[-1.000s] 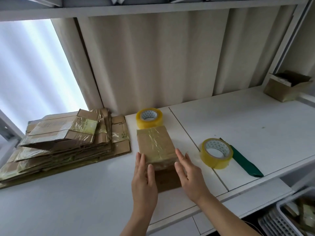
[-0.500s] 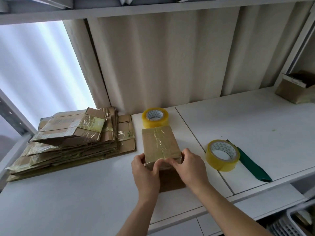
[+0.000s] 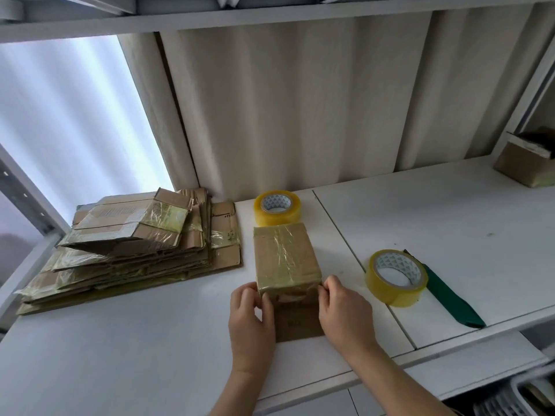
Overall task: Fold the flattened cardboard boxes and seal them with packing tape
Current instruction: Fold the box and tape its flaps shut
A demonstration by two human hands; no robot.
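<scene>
A long white table (image 3: 450,223) runs under a pale corrugated wall panel (image 3: 300,100), and the small cardboard box (image 3: 285,256) standing near the table's front edge is the thing to steer by. It is folded up into shape, its top wrapped in shiny tape, and one brown flap (image 3: 300,324) lies flat on the table in front of it, toward the person.

Well to the left of the box sits a wide stack of flattened cardboard boxes (image 3: 129,250), many with old yellowish tape on them, the top one partly lifted open. Far off to the right of the box, at the back corner of the table, is another small cardboard carton (image 3: 522,169).

Just behind the box, touching or nearly touching it, stands a roll of packing tape (image 3: 277,208). A second roll of tape (image 3: 395,277) lies near the box's right side, and a green-handled tool (image 3: 450,298) rests just beyond that roll.

The left hand (image 3: 250,319) grips the box's near left corner, fingers curled round the edge. The right hand (image 3: 345,310) pinches the near right corner, fingertips pressed to the cardboard.
</scene>
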